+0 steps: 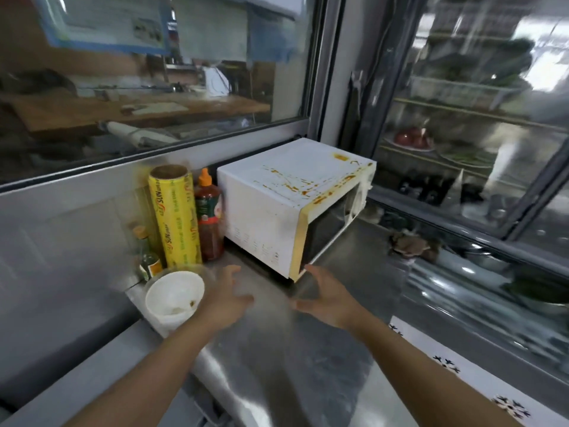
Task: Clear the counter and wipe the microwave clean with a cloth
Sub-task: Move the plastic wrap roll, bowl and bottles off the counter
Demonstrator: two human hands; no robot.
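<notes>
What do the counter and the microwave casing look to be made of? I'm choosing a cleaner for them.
The counter looks like brushed stainless steel: grey, with streaky, blurred reflections. The microwave casing looks like white-painted sheet metal, though plastic can't be ruled out; its matte top carries orange-brown sauce stains, and its front edge has yellowed.

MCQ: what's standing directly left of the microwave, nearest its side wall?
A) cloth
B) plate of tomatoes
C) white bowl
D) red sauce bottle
D: the red sauce bottle with the orange cap stands right beside the microwave, with the yellow wrap roll further left.
</notes>
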